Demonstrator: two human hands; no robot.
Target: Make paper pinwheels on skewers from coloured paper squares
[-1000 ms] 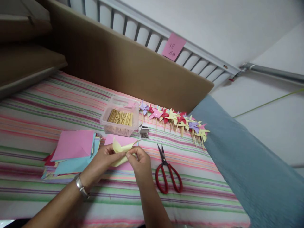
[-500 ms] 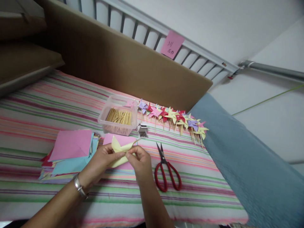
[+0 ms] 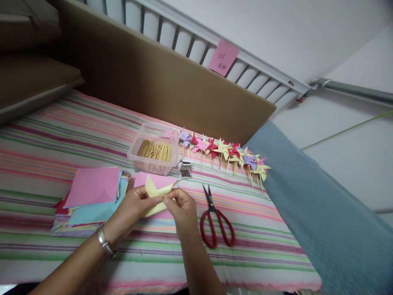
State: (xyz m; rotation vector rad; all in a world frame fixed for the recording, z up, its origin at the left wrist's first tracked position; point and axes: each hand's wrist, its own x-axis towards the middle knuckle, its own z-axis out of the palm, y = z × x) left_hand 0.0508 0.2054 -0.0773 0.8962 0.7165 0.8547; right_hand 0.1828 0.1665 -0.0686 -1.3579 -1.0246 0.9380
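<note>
Both hands pinch a folded yellow paper piece (image 3: 154, 190) above the striped cloth. My left hand (image 3: 132, 209), with a metal bracelet at the wrist, grips its left side with thumb and fingers closed. My right hand (image 3: 181, 209) pinches the paper's centre from the right. A pink sheet (image 3: 155, 180) lies flat under the yellow piece. Red-handled scissors (image 3: 216, 223) lie just right of my right hand.
A stack of coloured paper sheets (image 3: 92, 192) lies to the left. A clear plastic tub of wooden sticks (image 3: 153, 153) and a small box of pins (image 3: 185, 170) sit behind the hands. A row of finished paper pinwheels (image 3: 227, 155) runs to the right. Beyond it lies blue cloth (image 3: 307, 213); cardboard (image 3: 153, 78) stands behind.
</note>
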